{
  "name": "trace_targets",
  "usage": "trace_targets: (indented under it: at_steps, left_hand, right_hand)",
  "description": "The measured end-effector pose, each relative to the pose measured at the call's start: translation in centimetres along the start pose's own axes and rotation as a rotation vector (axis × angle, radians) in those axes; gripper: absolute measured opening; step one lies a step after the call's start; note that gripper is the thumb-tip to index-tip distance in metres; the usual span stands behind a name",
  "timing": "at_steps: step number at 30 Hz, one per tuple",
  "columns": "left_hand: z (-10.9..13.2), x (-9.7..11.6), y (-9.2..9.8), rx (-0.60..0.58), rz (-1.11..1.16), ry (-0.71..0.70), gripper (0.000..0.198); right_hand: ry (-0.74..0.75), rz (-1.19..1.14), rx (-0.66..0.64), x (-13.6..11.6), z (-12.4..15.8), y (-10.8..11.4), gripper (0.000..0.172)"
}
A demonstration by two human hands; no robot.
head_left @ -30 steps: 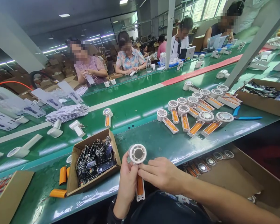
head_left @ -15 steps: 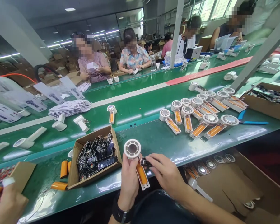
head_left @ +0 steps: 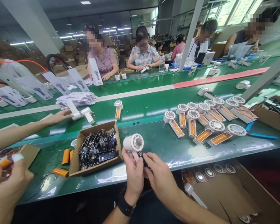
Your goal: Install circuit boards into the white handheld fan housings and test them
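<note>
My left hand (head_left: 133, 174) is closed round the handle of a white fan body (head_left: 134, 143), its round head sticking up above my fingers. My right hand (head_left: 159, 173) pinches a small black part (head_left: 141, 154) against that handle just below the head. Both hands hover over the near edge of the green bench (head_left: 158, 146). A cardboard box of black circuit boards (head_left: 96, 151) lies just left of my left hand. Orange battery cells (head_left: 65, 156) lie beside that box.
Several white fan bodies with orange cells (head_left: 200, 119) lie in rows to the right, with blue pliers (head_left: 259, 134) beyond them. A co-worker's hand (head_left: 7, 183) at the left holds an orange cell; another arm (head_left: 58, 116) reaches onto the belt. A carton of fan parts (head_left: 226, 186) sits below right.
The fan body has turned in my left hand, so the orange cell side is now hidden. My right hand closed in on the handle. A co-worker's arm reached onto the belt at left.
</note>
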State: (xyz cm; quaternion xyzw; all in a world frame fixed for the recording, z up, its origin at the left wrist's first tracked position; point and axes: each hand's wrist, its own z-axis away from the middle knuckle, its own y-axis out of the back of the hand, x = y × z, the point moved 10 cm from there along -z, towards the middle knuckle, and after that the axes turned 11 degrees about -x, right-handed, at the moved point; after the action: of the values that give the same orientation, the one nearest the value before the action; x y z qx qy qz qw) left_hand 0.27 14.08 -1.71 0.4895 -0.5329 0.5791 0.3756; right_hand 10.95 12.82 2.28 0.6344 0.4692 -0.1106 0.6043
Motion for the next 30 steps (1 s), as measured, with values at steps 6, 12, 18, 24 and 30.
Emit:
trace_targets:
  at_steps: [6,12,18,24,30]
  left_hand:
    - [-0.5,-0.3,0.2,-0.003,0.022,0.018,0.069]
    - [-1.2,-1.4,1.7,0.044,0.074,0.095,0.060]
    - [-1.3,-1.7,1.2,0.021,0.077,0.133,0.050]
    - [-1.7,-1.8,1.2,0.003,-0.044,0.100,0.043]
    - [-3.2,-0.9,-0.3,-0.264,-0.320,0.061,0.038]
  right_hand:
    - [-0.003,0.148,0.012,-0.1,0.1,-1.0,0.045]
    - [-0.064,-0.494,-0.177,1.7,0.0,-2.3,0.059]
    - [-0.144,-1.097,-0.266,3.6,0.1,-4.4,0.064]
    - [-0.238,-1.133,-0.175,4.8,0.3,-5.3,0.064]
    - [-0.409,-0.877,-0.105,9.1,-8.7,-0.9,0.059]
